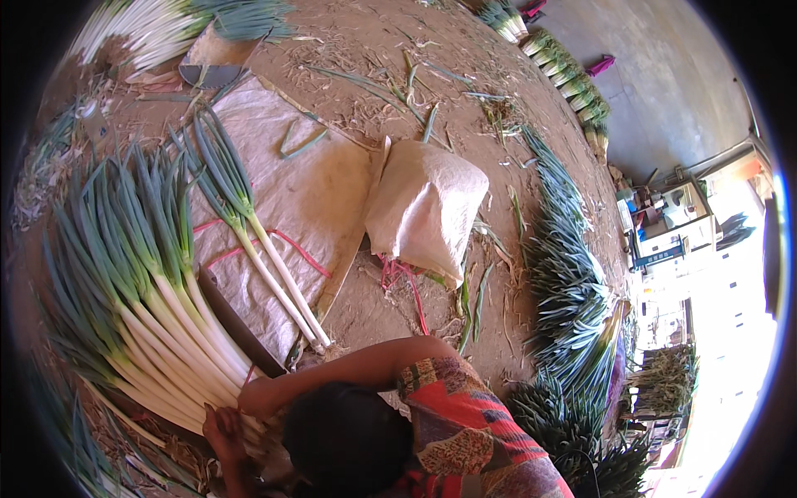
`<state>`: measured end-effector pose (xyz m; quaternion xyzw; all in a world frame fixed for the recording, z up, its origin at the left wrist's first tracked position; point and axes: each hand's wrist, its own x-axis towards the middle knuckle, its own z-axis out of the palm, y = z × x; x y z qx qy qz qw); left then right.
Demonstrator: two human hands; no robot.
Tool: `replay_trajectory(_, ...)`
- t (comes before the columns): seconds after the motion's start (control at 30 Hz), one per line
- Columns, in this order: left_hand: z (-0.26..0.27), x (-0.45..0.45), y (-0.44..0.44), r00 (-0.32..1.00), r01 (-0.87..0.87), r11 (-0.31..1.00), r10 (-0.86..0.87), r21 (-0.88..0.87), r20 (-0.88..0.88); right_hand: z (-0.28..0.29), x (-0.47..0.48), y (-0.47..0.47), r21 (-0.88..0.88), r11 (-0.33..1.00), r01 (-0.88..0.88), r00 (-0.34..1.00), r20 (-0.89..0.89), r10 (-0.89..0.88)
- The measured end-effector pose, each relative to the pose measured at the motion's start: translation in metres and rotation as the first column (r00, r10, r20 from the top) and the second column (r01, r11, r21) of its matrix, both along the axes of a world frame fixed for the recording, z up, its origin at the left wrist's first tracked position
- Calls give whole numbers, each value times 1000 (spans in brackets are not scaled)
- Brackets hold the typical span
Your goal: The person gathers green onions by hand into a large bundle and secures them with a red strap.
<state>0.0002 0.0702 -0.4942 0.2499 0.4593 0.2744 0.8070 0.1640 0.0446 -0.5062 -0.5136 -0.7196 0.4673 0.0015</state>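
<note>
Neither of my hands is in view. Before me, a person with a patterned sleeve bends over a row of long green onions. That person's bent arm reaches across the white root ends, and a hand touches the white stalks at the lower left. The person's head hides part of the roots and the other hand. Two separate green onions lie on a pale woven sheet, over red ties. A dark bar runs beside the row of onions.
A stuffed pale sack stands beside the sheet. More onions and a dustpan-like scoop lie at the upper left. A long onion pile extends along the right. Tied bundles line the wall; leaf scraps litter the dirt floor.
</note>
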Motion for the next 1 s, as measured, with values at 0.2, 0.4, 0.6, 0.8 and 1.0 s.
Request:
replay_trajectory(0.2,0,-9,2,992,-79,989,91,-123,92,2,19,7,-248,945,215,648,-687,-328)
replay_trajectory(0.4,-12,-11,-5,921,-142,979,184,-144,343,1,13,19,-589,754,293,203,-732,-650)
replay_trajectory(0.6,-4,-14,1,926,-362,852,375,-378,-41,7,-10,16,-844,533,-59,-37,-532,-846)
replay_trajectory(0.8,-28,-25,5,887,81,996,-49,-49,460,-23,-16,23,-888,443,124,209,-413,-887)
replay_trajectory(1.0,32,-6,22,985,-168,950,152,-261,-83,-9,-52,42,-288,821,494,434,-737,-519)
